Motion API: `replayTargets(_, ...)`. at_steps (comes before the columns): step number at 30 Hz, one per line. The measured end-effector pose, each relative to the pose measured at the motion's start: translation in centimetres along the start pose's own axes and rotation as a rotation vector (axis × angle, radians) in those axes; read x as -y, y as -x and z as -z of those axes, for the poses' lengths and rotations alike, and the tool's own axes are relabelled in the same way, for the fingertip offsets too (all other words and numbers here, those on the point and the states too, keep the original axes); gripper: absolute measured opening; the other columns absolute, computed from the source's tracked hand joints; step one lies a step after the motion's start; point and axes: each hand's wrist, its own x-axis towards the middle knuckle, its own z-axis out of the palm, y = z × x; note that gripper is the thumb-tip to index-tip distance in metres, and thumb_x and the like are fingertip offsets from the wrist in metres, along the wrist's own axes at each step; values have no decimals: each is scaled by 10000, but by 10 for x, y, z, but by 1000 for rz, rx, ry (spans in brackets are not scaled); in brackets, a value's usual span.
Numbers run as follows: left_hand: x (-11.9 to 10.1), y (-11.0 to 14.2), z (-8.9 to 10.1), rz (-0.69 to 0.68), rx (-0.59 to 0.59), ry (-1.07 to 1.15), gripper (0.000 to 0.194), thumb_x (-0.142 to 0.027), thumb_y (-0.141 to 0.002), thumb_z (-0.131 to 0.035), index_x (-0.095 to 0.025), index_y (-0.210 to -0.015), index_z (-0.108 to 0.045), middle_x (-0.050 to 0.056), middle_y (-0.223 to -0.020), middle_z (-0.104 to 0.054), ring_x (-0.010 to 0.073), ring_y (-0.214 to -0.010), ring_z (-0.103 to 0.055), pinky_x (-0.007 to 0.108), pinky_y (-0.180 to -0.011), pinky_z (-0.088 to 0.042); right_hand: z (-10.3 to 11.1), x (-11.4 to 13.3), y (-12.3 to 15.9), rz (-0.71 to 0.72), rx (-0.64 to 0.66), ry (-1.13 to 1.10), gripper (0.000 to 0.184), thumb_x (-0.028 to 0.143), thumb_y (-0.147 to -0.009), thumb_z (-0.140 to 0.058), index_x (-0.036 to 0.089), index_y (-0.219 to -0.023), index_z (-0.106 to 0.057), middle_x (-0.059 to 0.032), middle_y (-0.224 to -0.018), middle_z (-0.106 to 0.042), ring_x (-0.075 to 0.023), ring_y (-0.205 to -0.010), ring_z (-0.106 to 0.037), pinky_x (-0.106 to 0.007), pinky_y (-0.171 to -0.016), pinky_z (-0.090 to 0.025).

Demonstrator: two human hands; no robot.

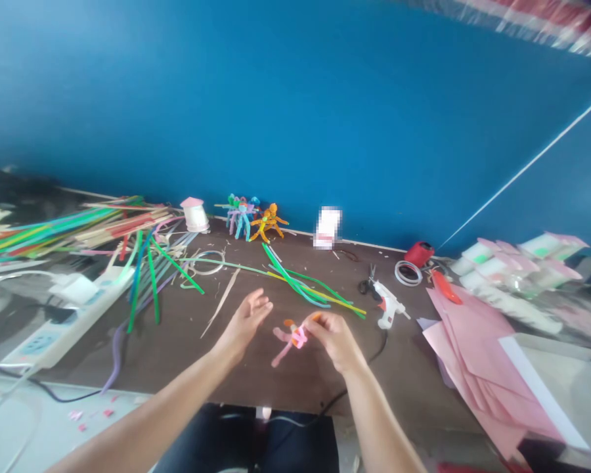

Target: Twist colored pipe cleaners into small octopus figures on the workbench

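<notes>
Above the near part of the dark table, my right hand (332, 335) pinches a small pink and orange pipe-cleaner figure (298, 336), its limbs pointing left and down. My left hand (249, 318) is a short way to the left of the figure, fingers apart and holding nothing. Beyond both hands lie loose green and yellow pipe cleaners (300, 286). Finished-looking pipe-cleaner figures in blue and purple (242, 217) stand by the wall, with orange figures (268, 223) beside them.
Right of my hands lie a white glue gun (390, 305), scissors (369, 281) and pink sheets (477, 368). A power strip (69, 322) and a heap of coloured pipe cleaners (79, 230) are on the left. A dark cord (332, 402) crosses the table's front edge.
</notes>
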Motion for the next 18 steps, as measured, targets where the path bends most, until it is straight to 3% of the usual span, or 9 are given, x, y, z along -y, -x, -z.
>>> replayTargets(1,-5,1,1,-153,-14,-84,465,-361,-703,-584,-205,-1126,-474,88,-1165,-513,183,-1019,-493,269,-805,-383,-1,1,0,-1,16,32,170,306,-721,-597,157,-650,-636,0,-619,-627,-131,-623,-560,-236,-630,-408)
replayTargets(2,-10,3,1,-269,56,-169,384,-355,-723,-562,-198,-1071,-523,81,-1153,-527,186,-1047,-476,270,-848,-359,-2,1,0,-8,25,63,177,308,-730,-586,156,-658,-640,-1,-623,-629,-128,-616,-557,-230,-614,-404)
replayTargets(4,-17,7,-3,-335,271,-264,295,-365,-788,-467,-190,-1001,-573,73,-1020,-602,179,-966,-524,266,-836,-367,-4,1,0,-23,19,114,197,311,-745,-566,153,-655,-642,6,-597,-616,-118,-574,-537,-217,-569,-391)
replayTargets(7,-20,12,-13,-201,465,-284,331,-404,-798,-425,-179,-1004,-554,49,-847,-630,142,-677,-574,236,-616,-420,-8,0,0,1,1,139,207,306,-765,-545,154,-660,-638,14,-575,-594,-112,-555,-522,-210,-550,-385)
replayTargets(9,-18,13,-18,-117,541,-257,322,-431,-785,-432,-168,-929,-550,15,-720,-604,111,-536,-531,212,-496,-387,-8,1,2,48,11,138,202,307,-776,-539,159,-683,-639,8,-605,-602,-122,-599,-541,-217,-588,-400)
replayTargets(13,-18,13,-19,3,604,-109,313,-452,-740,-507,-143,-748,-549,0,-649,-568,102,-579,-528,184,-510,-368,-5,5,6,173,-1,221,200,319,-782,-543,169,-703,-649,-13,-689,-599,-138,-677,-551,-232,-632,-414)
replayTargets(18,-23,14,-16,123,618,-52,335,-454,-672,-594,-120,-700,-601,21,-639,-608,113,-607,-547,195,-556,-372,-4,3,8,250,-30,237,181,323,-771,-559,176,-759,-664,-30,-770,-580,-147,-734,-556,-248,-663,-433)
